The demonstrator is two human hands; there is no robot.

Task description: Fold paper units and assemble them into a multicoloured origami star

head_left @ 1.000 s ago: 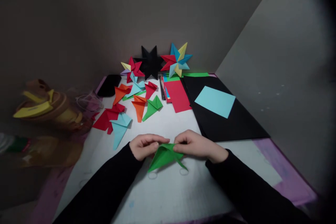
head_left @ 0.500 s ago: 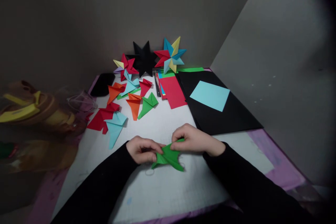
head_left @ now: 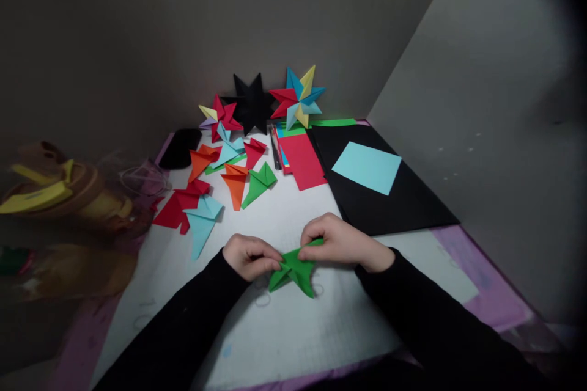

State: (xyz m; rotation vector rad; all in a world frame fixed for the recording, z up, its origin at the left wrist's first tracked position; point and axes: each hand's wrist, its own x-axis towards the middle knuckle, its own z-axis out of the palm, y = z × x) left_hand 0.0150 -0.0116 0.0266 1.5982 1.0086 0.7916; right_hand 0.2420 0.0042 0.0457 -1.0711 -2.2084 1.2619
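Note:
A piece of green origami paper [head_left: 296,267], partly folded with pointed flaps, is held just above the white board near the front. My left hand [head_left: 252,258] pinches its left edge between thumb and fingers. On the other side, my right hand [head_left: 337,241] grips the upper right corner, thumb in front and fingers curled behind. Two points of the paper hang toward me. Farther off to the left lie folded paper pieces: a light blue one [head_left: 202,223], a red one [head_left: 178,206], an orange one [head_left: 235,183] and a green one [head_left: 260,183].
Three paper stars lean at the back wall, among them a black star [head_left: 251,104] and a multicoloured star [head_left: 300,98]. Red sheets [head_left: 302,162] lie mid-table. A light blue sheet [head_left: 367,166] rests on a black folder [head_left: 403,211]. A black phone-like object [head_left: 180,148] sits back left.
The left fingers have shifted slightly on the green paper, and its left flap now shows a sharper fold. My right hand stays almost in place.

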